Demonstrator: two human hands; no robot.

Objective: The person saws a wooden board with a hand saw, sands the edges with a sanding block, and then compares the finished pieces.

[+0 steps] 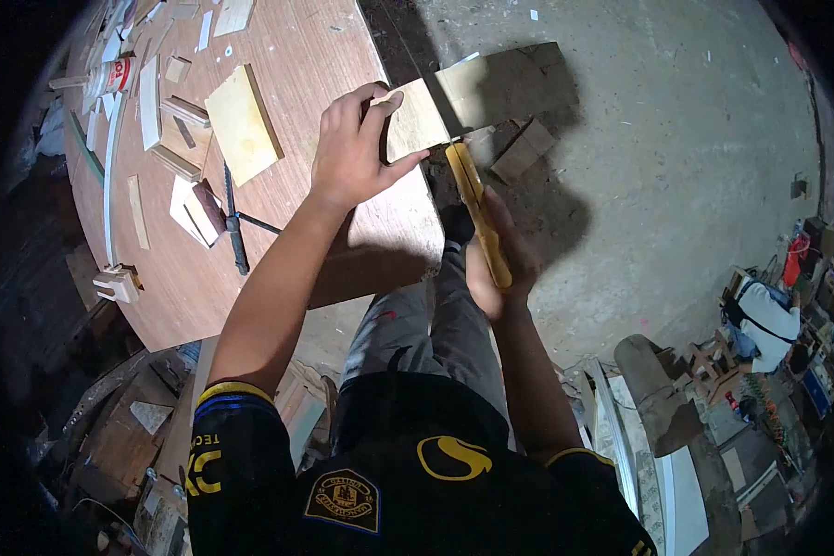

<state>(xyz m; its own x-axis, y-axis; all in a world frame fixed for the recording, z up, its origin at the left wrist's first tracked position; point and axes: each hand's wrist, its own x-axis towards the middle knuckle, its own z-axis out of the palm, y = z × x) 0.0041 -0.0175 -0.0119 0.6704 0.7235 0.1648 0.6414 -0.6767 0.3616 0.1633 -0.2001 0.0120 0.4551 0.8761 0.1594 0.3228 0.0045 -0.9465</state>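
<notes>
My left hand [350,153] grips a pale wooden board [415,119] at the table edge, fingers on its upper face and thumb stretched along the near side. In my right hand [502,255] is a handsaw [480,215], its yellow wooden handle angled up toward the board. The thin blade shows almost edge-on, as a dark line running away from me across the board. Where the teeth meet the wood is too fine to make out. Part of my right hand's fingers is hidden behind the handle.
On the table [292,107] lie another pale board [241,125], a black clamp-like tool [235,227], a wooden box-like piece [183,139], a bottle [111,78] and scraps. A wood piece [525,151] is on the floor below. At far right, another person [767,320] is among clutter.
</notes>
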